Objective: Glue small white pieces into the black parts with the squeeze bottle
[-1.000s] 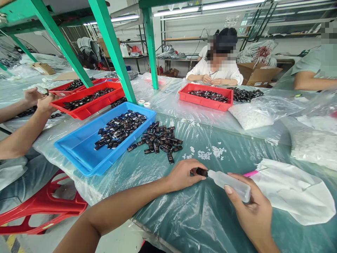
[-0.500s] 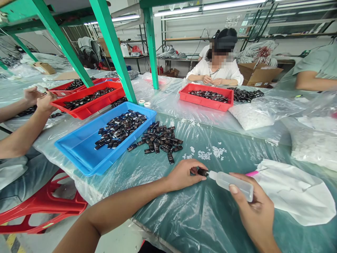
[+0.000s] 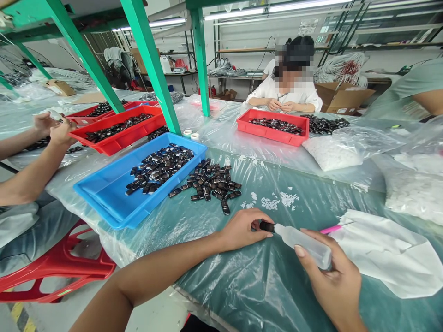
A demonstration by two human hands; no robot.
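Between the fingertips of my left hand is a small black plastic piece, its end turned to the right. My right hand is wrapped round a translucent squeeze bottle, which lies slanted with its white nozzle at the black piece. Whether the tip touches or enters the piece is too small to tell. Just beyond my left hand lie small white bits in little heaps. A pile of similar black pieces spreads on the plastic-covered table.
A blue tray of black pieces stands left, red trays farther back. At right lie a white cloth, a pink-handled tool and bags of white parts. Green posts rise at left. Co-workers sit left, opposite and right.
My right thumb and the bottle have shifted very slightly, with the nozzle still at the black piece. My left hand keeps its hold. The whole view has shifted a little.
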